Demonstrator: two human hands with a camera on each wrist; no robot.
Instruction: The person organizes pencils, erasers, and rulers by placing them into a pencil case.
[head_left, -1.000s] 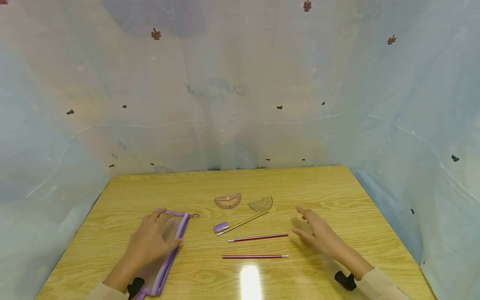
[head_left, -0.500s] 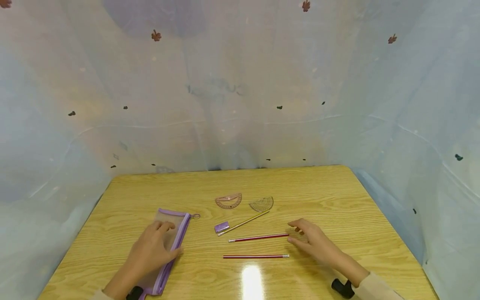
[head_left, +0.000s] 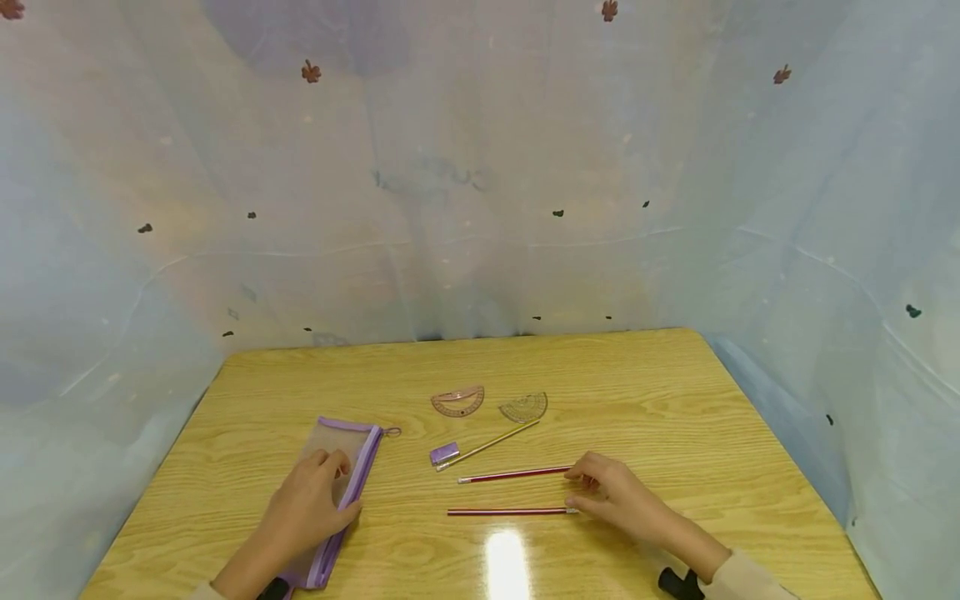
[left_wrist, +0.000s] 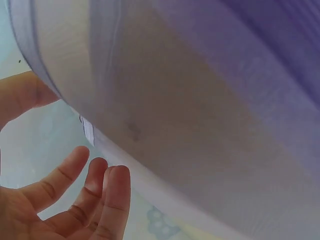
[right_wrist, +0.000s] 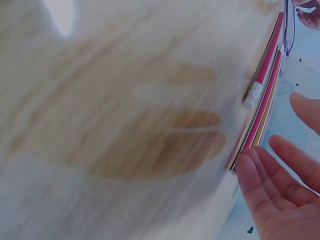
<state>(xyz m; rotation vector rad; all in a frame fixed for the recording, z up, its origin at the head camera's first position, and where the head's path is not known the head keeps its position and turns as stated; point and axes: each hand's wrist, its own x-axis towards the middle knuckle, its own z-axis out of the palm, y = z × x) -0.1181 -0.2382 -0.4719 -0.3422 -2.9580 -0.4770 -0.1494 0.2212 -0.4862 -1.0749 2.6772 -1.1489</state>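
Observation:
My left hand [head_left: 303, 508] rests over a purple mesh zip pouch [head_left: 366, 462] on the left of the table, fingers loosely bent and thumb at its zipped edge. In the left wrist view, the mesh [left_wrist: 165, 105] fills most of the picture beside the relaxed fingers. My right hand [head_left: 622, 500] hovers at the right ends of two red pencils. The nearer red pencil [head_left: 510, 512] has its eraser end by my thumb; the farther red pencil [head_left: 517, 475] ends at my fingertips. In the right wrist view, thumb and fingers [right_wrist: 250, 180] stand apart, with a fingertip beside a pencil end.
Behind the red pencils lie a gold pencil [head_left: 491, 443] and a purple-sleeved eraser [head_left: 445, 452] touching its end. Farther back are a pink protractor [head_left: 459, 412] and a clear protractor [head_left: 525, 408]. A pale patterned curtain [head_left: 480, 275] surrounds the wooden table [head_left: 645, 375].
My right hand has come down and leftward, from right of the pencils to their right ends. The left hand has shifted slightly toward me over the pouch. The pencils lie as before.

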